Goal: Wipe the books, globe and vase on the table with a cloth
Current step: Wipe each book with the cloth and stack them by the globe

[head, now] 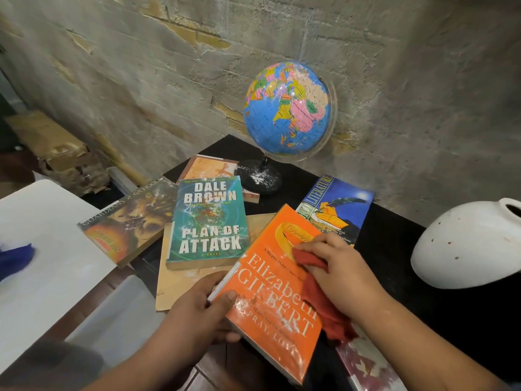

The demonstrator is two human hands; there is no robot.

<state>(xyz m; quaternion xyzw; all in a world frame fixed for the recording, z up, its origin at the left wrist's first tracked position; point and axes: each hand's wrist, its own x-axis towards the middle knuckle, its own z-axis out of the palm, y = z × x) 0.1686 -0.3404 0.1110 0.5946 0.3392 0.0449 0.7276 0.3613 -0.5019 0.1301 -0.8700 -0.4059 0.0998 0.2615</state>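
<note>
My left hand [203, 309] grips the lower left edge of an orange book [270, 277], thumb on its dusty cover. My right hand [335, 272] holds a red cloth [318, 294] against the cover's right side. A teal book [208, 221] lies to the left on a tan book [174, 289], with a brown book [127, 218] further left. A blue book [338, 210] lies behind the orange one, partly covered by it. The globe [287, 108] stands at the back on a dusty black base [258, 179]. A white vase [465, 246] lies tilted at the right.
A rough concrete wall [141, 80] runs behind the black table [394, 249]. A white surface [50, 238] with a blue item [14, 258] sits to the left. Another book [205, 167] lies by the globe's base, and a patterned one [369, 365] lies at the near edge.
</note>
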